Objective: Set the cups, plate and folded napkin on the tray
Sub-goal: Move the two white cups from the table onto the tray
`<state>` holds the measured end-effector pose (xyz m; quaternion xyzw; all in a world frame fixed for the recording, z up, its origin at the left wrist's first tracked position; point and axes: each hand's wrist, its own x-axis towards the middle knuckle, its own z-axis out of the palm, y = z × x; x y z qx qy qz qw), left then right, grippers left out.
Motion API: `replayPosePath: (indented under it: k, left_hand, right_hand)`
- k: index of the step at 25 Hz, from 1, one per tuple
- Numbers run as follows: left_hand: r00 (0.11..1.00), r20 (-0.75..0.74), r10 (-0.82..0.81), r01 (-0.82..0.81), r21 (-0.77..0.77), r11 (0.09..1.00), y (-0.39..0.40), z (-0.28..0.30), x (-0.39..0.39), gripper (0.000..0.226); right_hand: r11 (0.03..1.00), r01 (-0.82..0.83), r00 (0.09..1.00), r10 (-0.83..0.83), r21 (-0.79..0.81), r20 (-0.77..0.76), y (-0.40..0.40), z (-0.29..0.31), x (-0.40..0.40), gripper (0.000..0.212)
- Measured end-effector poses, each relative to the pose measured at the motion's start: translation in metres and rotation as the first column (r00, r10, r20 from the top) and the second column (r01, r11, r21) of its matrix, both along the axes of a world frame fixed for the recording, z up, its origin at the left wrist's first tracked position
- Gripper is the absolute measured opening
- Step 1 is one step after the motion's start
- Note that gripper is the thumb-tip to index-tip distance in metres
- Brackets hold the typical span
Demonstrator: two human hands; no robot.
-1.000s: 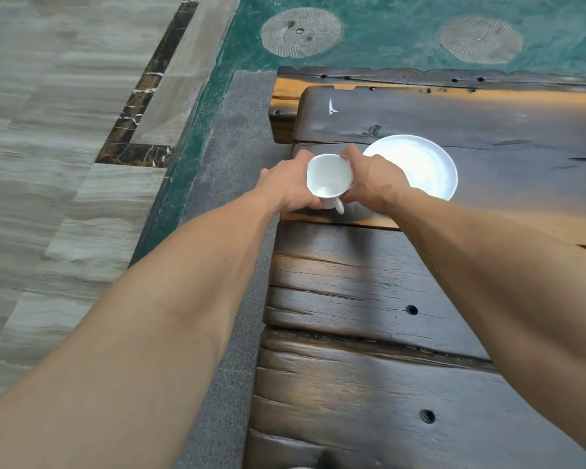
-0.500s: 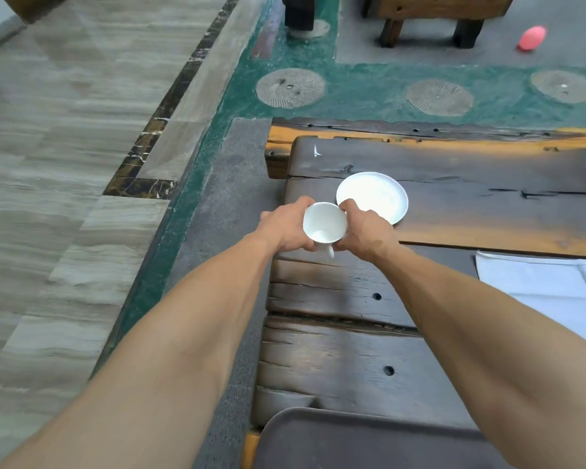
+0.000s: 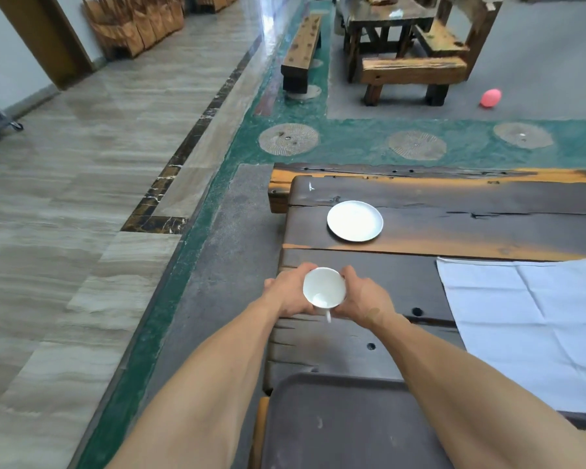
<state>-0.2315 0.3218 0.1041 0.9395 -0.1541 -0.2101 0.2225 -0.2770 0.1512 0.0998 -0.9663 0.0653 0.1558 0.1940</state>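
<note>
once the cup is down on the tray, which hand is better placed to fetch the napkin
Right hand, probably: the unfolded white cloth napkin lies on its side of the dark wooden table.

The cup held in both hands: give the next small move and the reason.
Probably draw the cup back toward the body and lower it onto the tray. The left hand and right hand grip it above the wooden table, while the tray lies nearer and bare.
</note>
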Motion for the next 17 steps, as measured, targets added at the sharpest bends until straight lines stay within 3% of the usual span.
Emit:
replayPosePath:
  k: [17]
  left_hand:
    - [0.986, -0.163, 0.026, -0.011, 0.095, 0.995, 0.039, -0.062, -0.154, 0.083]
  right_hand:
    - [0.994, 0.015, 0.986, 0.003, 0.109, -0.165, 0.038, -0.062, -0.158, 0.064]
